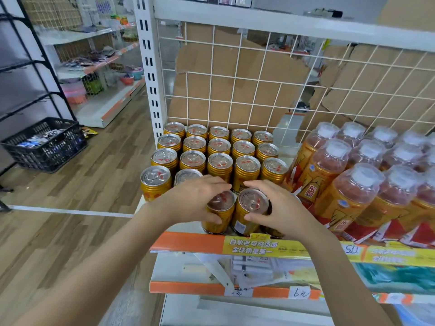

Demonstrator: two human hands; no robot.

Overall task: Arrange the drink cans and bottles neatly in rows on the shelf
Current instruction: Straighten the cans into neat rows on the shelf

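Note:
Several gold drink cans (220, 147) stand in rows at the left end of the white shelf (188, 240). My left hand (195, 198) grips a gold can (219, 214) at the shelf's front edge. Right beside it, my right hand (280, 203) grips a second gold can (250, 211); the two cans touch. A third can stands behind my right hand, mostly hidden. To the right, several orange bottles (329, 170) with clear caps stand in rows.
A white wire grid (259, 74) with cardboard behind it backs the shelf. A white upright post (148, 67) marks its left end. On the wooden floor to the left sits a black plastic crate (47, 144). Lower shelves (211, 288) with price tags lie below.

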